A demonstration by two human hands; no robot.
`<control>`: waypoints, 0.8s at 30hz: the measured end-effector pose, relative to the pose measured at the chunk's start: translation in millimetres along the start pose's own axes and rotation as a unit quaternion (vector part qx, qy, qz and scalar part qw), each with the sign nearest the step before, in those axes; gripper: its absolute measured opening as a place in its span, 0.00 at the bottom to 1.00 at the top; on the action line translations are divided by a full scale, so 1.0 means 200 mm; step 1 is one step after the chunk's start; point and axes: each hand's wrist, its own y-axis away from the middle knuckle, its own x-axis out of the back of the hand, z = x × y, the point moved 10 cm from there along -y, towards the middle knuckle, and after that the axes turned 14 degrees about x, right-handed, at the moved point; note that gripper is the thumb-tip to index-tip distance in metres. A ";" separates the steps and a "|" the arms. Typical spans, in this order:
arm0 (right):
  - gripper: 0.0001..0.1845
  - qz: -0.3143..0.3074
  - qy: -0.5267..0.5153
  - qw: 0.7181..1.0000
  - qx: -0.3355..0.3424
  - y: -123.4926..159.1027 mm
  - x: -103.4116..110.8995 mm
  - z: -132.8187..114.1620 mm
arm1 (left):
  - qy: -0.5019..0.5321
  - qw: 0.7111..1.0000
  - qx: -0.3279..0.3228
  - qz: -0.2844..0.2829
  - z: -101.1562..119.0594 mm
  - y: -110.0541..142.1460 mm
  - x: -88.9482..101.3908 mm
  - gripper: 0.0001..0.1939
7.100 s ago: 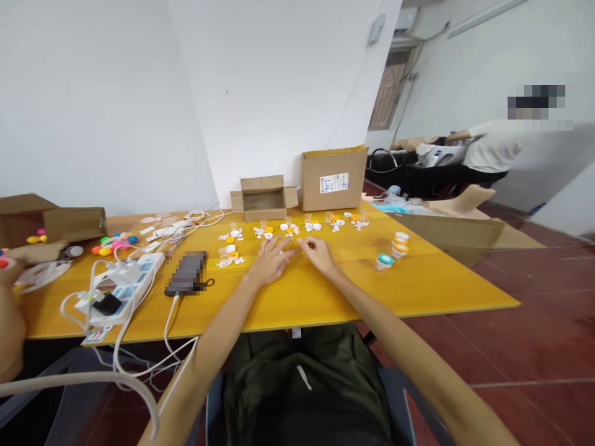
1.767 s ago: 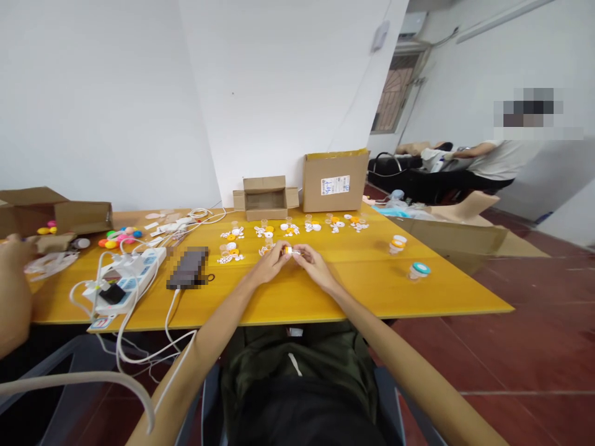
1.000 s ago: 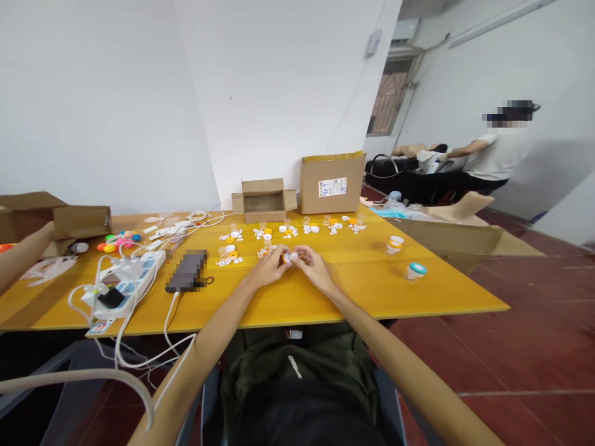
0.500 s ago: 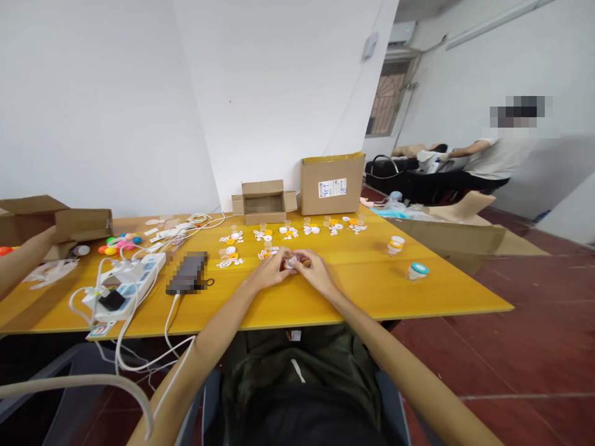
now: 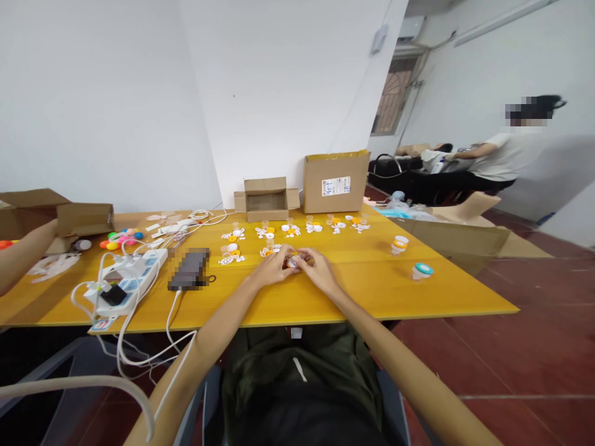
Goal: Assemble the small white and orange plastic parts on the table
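Observation:
My left hand [image 5: 273, 269] and my right hand [image 5: 318, 270] meet above the middle of the table. Their fingers are closed around a small clear-and-white plastic piece [image 5: 292, 262]. A bit of orange shows by it, but the fingers cover most of its shape. Just beyond my left hand lies a group of white dotted pieces [image 5: 268, 251]. Left of that is another cluster with an orange ring [image 5: 235, 254]. Farther back, several similar groups with small clear cups [image 5: 265, 224] stand in a row. To my right are a teal-lidded clear jar [image 5: 422, 271] and an orange-and-white-topped one [image 5: 400, 245].
A power strip [image 5: 134, 285] with trailing white cables and a phone [image 5: 190, 269] lie left. Cardboard boxes stand behind, one open [image 5: 268, 204], one closed [image 5: 335, 186]. Another person's arm [image 5: 32, 260] reaches toward an open box at far left. A seated person [image 5: 499, 155] is at far right.
The view has shifted slightly. Both hands stay together on the small piece, with slight finger movement, and more orange shows between them. The objects on the table keep their places.

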 end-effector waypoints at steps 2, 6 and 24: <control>0.14 -0.007 -0.009 1.000 0.003 0.00 -0.01 -0.01 | 0.000 1.000 0.000 -0.002 0.01 0.00 0.00 0.21; 0.15 -0.011 -0.031 0.999 0.012 0.00 -0.02 -0.03 | -0.001 1.000 -0.003 -0.001 0.02 0.01 0.01 0.19; 0.14 0.001 -0.012 1.000 0.024 0.00 -0.03 -0.05 | -0.025 1.000 -0.010 -0.004 0.03 0.01 0.00 0.19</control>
